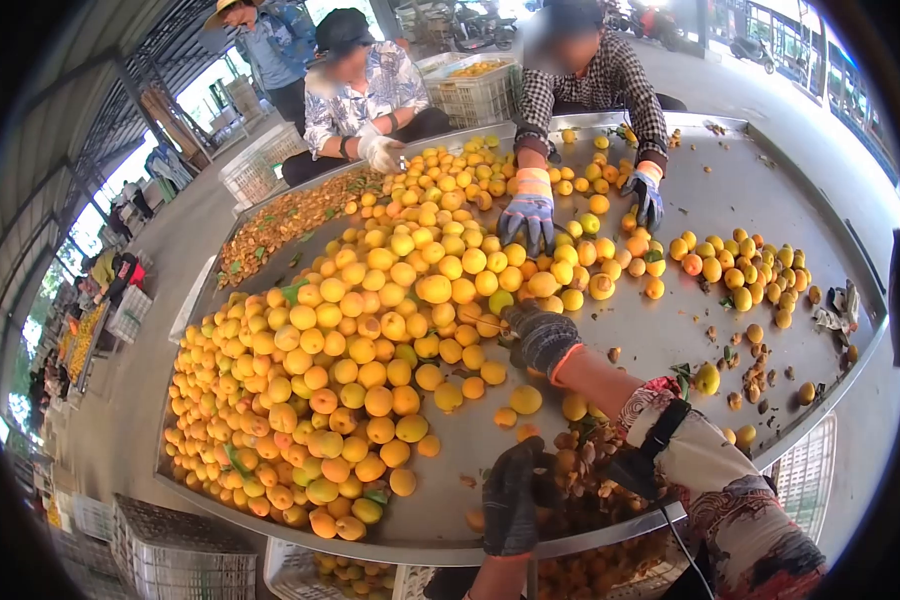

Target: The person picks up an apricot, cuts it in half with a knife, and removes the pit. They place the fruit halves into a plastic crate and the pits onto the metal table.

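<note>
We see one view only, from a camera worn on the head of a person at the near edge of a wide, shiny grey metal sorting table [770,200]. It faces forward and down across the tabletop, close above the wearer's dark-gloved left hand [515,495] and right hand [540,338]. A round black border bends the edges, perhaps a fisheye lens, and the far side looks small.

The right hand [540,338], dark-gloved, is stretched forward and to the left with its fingers curled downward. Its forearm [598,377] is bare, and a patterned sleeve [710,470] covers the arm above. The left hand [513,495], also dark-gloved, is low and close to the body, its fingers bent.
</note>
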The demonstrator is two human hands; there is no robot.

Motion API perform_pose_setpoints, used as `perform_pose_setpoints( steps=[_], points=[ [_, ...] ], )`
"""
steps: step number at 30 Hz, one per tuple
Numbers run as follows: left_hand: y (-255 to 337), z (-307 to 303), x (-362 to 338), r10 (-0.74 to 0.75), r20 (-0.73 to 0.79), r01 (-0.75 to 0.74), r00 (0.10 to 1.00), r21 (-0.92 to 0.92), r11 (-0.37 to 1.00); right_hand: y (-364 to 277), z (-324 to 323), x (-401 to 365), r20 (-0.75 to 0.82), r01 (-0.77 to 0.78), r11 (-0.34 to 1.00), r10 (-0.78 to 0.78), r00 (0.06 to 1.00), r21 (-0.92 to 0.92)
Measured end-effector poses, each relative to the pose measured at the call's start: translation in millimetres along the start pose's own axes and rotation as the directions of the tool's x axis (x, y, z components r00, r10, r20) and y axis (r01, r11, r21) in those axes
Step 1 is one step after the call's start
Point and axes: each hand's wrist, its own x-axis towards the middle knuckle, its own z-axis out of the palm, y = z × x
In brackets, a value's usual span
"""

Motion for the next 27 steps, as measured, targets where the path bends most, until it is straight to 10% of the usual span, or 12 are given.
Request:
perform_pose_setpoints(
  steps=[6, 11, 14, 18, 27],
  points=[
    [1.3, 3.7, 2.8, -0.010, -0.017, 0.009, 1.000, -0.072, 0.997, 8.5, -5.9, -8.8, -0.021, -0.033, 0.996, 0.035, 0.999, 0.079],
    [5.3, 4.6, 3.2, -0.032, -0.080, 0.013, 0.996, -0.225, 0.974, 17.3, 6.0, -51.3, -0.124, 0.321, 0.698, -0.318, 0.940, 0.640],
    [6.4, -0.3, 6.2, 0.017, -0.115, -0.051, 0.993, -0.308, 0.950, -15.5, -27.2, -105.2, -0.238, 0.669, 0.656, -0.628, 0.741, 0.349],
    [2.1, -6.6, 5.7, -0.006, -0.066, -0.029, 0.998, -0.510, 0.860, -27.9, -25.5, -134.0, -0.106, 0.516, 0.708, -0.538, 0.836, 0.481],
    [20.8, -8.1, -16.9, 0.015, -0.025, -0.027, 1.000, -0.599, 0.800, -21.4, -19.3, -198.9, -0.403, 0.466, 0.760, -0.292, 0.867, 0.452]
  ],
)
